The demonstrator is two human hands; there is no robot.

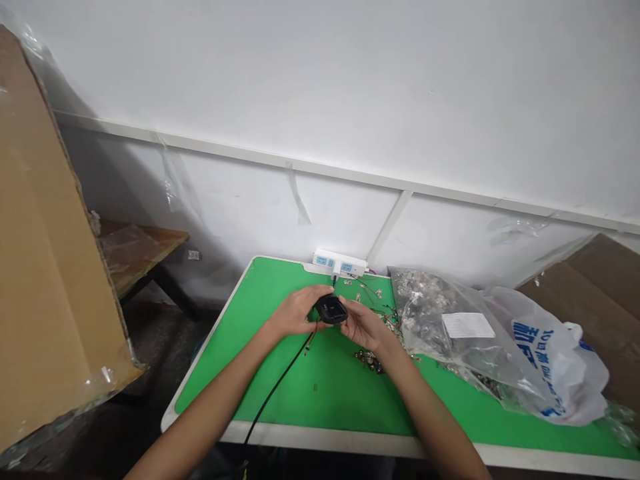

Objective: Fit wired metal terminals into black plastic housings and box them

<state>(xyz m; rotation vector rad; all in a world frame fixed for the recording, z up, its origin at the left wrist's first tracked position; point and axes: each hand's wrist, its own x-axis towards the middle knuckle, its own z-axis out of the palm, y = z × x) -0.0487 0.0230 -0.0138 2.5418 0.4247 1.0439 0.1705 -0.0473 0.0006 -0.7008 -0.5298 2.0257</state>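
A black plastic housing [331, 309] with a hollow inside is held above the green table [330, 407]. My left hand [301, 309] grips its left side, and my right hand [361, 324] has its fingers around the right side. Thin coloured wires [310, 341] hang just below the housing by my left hand. From near there a black cable [275, 387] curves down over the table's front edge. Small metal parts with wires [369, 361] lie under my right wrist, and others are scattered behind it.
A white power strip [341, 263] with a plug in it sits at the table's back edge. On the right lie a clear bag of small parts [430, 303], a white printed bag [555, 360] and cardboard [595, 300]. Large cardboard [55, 253] stands at the left, before a wooden table [145, 250].
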